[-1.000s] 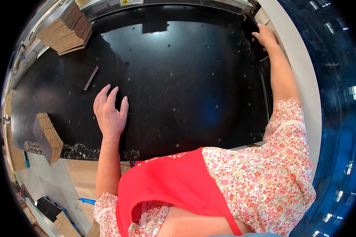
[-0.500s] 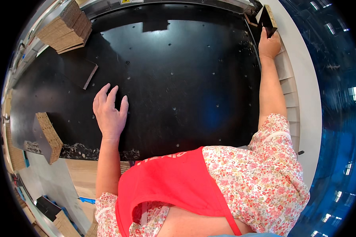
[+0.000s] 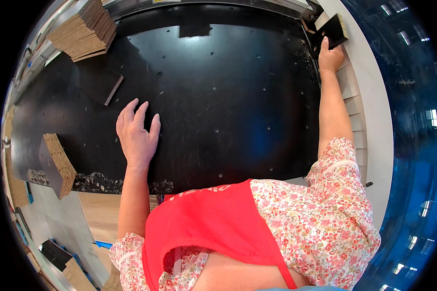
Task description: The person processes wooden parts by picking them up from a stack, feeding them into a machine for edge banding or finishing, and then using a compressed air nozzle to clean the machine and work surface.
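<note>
My right hand [image 3: 331, 57] reaches to the far right corner of a black work table [image 3: 218, 116] and grips a dark-faced particleboard piece [image 3: 336, 32] with a pale raw edge. The thumb lies on its dark face; the other fingers are hidden. Over the left part of the table my left hand [image 3: 138, 136] is open, fingers spread, holding nothing. Just beyond it lies a single black board [image 3: 99, 86] with one cut edge showing.
A tall stack of particleboard pieces [image 3: 85, 34] stands at the far left. A smaller stack [image 3: 58, 165] sits at the near left. A pale curved rim [image 3: 374, 126] runs along the right side, and a metal rail [image 3: 257, 7] along the back.
The board piece in my right hand has turned, so its dark face now shows more. My left hand has stayed nearly still, and the view has shifted slightly.
</note>
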The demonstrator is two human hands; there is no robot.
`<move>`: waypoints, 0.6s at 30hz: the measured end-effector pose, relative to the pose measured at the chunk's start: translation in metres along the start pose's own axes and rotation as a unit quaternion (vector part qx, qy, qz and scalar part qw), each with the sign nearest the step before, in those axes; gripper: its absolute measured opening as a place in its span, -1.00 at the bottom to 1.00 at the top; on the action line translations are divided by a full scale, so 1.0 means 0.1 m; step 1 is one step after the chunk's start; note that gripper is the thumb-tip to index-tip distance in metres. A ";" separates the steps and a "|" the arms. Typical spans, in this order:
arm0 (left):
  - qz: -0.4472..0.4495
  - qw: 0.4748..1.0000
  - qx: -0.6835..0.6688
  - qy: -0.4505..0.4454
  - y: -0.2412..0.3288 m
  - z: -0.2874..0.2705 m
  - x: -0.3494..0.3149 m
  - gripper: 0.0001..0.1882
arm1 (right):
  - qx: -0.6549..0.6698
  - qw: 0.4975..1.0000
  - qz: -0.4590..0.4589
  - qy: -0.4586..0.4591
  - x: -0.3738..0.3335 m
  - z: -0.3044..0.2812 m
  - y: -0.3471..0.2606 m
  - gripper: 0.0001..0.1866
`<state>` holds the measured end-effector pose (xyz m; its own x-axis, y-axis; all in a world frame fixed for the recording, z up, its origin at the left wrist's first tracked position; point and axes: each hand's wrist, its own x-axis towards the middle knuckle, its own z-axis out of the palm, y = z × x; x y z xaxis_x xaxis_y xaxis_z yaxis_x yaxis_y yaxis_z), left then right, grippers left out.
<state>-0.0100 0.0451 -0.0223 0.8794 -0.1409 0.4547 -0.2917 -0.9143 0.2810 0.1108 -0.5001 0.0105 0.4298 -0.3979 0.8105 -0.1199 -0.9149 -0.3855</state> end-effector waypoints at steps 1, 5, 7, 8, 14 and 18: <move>0.001 1.000 0.000 0.003 -0.01 0.01 0.01 -0.61 | -0.014 1.000 -0.003 -0.022 0.00 -0.01 -0.01 -0.71; -0.008 1.000 -0.006 -0.005 0.01 -0.01 -0.01 -0.61 | 0.011 1.000 0.010 -0.001 -0.04 0.00 0.01 -0.69; 0.001 1.000 -0.003 0.005 0.01 0.01 0.01 -0.61 | -0.029 0.999 -0.012 -0.024 -0.05 0.01 0.06 -0.66; 0.006 1.000 0.000 0.009 0.00 0.00 0.01 -0.61 | -0.021 0.999 -0.010 -0.033 -0.05 0.02 0.09 -0.66; 0.003 1.000 -0.001 0.006 -0.01 0.01 0.00 -0.61 | -0.013 0.998 0.011 -0.061 -0.05 0.03 0.10 -0.63; -0.002 1.000 -0.008 0.002 -0.01 0.01 0.00 -0.61 | 0.018 0.997 0.006 -0.079 0.04 -0.01 0.09 -0.62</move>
<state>-0.0095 0.0460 -0.0230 0.8793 -0.1353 0.4567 -0.2936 -0.9090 0.2958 0.1106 -0.5097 0.0104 0.5649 -0.3896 0.7274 -0.0946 -0.9063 -0.4119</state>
